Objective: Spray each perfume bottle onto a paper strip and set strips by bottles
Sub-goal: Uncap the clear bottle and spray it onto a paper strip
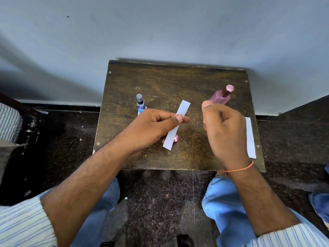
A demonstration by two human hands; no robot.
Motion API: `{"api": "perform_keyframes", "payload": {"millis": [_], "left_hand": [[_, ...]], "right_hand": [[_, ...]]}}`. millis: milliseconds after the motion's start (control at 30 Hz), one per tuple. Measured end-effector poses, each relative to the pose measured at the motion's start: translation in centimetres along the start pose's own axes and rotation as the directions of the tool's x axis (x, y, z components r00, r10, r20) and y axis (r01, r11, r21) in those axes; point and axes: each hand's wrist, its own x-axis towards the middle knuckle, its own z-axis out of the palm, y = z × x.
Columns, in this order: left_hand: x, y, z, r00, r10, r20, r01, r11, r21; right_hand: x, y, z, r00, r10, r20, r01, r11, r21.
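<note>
My left hand [153,127] pinches a white paper strip [178,123] between thumb and forefinger and holds it above the small brown wooden table [160,82]. My right hand [222,129] grips a pink perfume bottle [221,96], lifted and tilted, its dark pink top pointing away from me. A blue perfume bottle [140,103] with a clear cap stands upright on the table just behind my left hand, with a white paper bit at its base. A second paper strip [250,138] lies flat near the table's right edge. A small pink cap [176,139] sits on the table under the held strip.
The table stands against a pale wall [160,29]. Dark speckled floor [160,202] surrounds it, with scraps of paper on the left. My knees in blue jeans sit below the table's front edge. A striped cloth object [8,120] lies at the far left.
</note>
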Motion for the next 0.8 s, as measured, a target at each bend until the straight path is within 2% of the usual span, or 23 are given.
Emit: {"api": "perform_keyframes", "payload": {"millis": [800], "left_hand": [[-0.2,0.37,0.14,1.0,-0.008,0.002,0.008,1.0,0.003]], "right_hand": [[-0.01,-0.01,-0.36,0.999,-0.043,0.0,0.043,0.999,-0.009]]}}
